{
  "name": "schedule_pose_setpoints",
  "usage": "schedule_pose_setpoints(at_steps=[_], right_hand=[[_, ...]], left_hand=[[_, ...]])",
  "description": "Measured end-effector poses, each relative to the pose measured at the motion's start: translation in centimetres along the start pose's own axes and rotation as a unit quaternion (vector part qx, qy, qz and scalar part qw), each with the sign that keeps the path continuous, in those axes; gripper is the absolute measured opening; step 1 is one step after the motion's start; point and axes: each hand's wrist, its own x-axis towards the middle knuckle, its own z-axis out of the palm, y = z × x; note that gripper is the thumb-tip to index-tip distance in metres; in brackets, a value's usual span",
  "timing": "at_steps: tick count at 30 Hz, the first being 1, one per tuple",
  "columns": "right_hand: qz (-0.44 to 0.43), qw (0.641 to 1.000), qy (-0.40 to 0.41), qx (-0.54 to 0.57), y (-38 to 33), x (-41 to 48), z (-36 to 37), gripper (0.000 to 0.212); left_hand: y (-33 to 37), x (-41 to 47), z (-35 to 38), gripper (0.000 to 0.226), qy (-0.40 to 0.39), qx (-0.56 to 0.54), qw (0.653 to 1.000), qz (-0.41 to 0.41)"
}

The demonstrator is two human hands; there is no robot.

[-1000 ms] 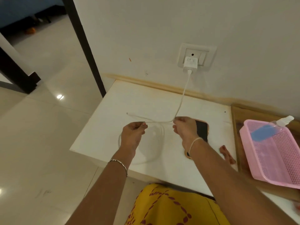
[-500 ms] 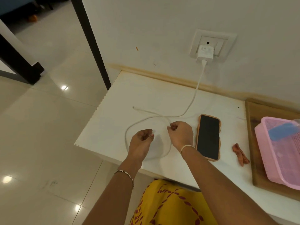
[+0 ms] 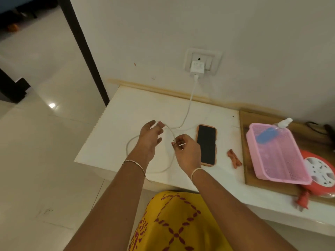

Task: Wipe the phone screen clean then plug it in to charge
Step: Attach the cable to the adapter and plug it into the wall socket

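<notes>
A phone [image 3: 206,144] in a peach case lies screen-up on the white table [image 3: 116,134]. A white charger [image 3: 197,68] sits in the wall socket [image 3: 215,58], and its charging cable [image 3: 189,105] runs down to the table and loops [image 3: 127,144] in front of me. My left hand [image 3: 149,140] pinches the cable near its free end with its fingertips, the other fingers spread. My right hand [image 3: 187,153] pinches the same cable a short way along, just left of the phone. The short stretch between my hands arcs above the table.
A small orange cloth [image 3: 234,158] lies right of the phone. Further right a wooden board [image 3: 243,142] carries a pink basket [image 3: 282,160] with a spray bottle [image 3: 268,135] and a red extension reel [image 3: 320,171]. The table's left edge drops to tiled floor [image 3: 45,142].
My left hand has reached up and left to the cable's free end and lifted it. My right hand slid nearer the phone. The camera tilted, bringing the basket and reel into view.
</notes>
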Motion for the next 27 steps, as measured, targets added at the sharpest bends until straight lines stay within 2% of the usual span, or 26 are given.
schedule_pose_setpoints(at_steps=[3, 8, 14, 20, 27], right_hand=[[-0.008, 1.0, -0.005, 0.003, -0.1, -1.9, -1.4, 0.013], [0.014, 1.0, -0.01, 0.02, 0.9, -4.5, -3.7, 0.012], [0.061, 0.998, -0.013, 0.033, 3.1, -5.8, -5.9, 0.014], [0.088, 0.996, 0.01, -0.005, 6.3, -4.9, -8.9, 0.017], [0.151, 0.988, 0.004, -0.028, 9.4, -2.2, -9.3, 0.033]], left_hand=[[1.3, -1.8, 1.4, 0.049, -0.022, -0.055, 0.998, 0.021], [1.9, -4.8, 3.8, 0.028, -0.055, -0.016, 0.997, 0.058], [0.1, -7.3, 6.6, 0.024, -0.084, -0.036, 0.994, 0.058], [-3.0, -7.7, 8.1, 0.025, -0.053, -0.024, 0.997, 0.045], [-6.8, -6.1, 8.2, 0.023, -0.025, 0.062, 0.997, 0.044]])
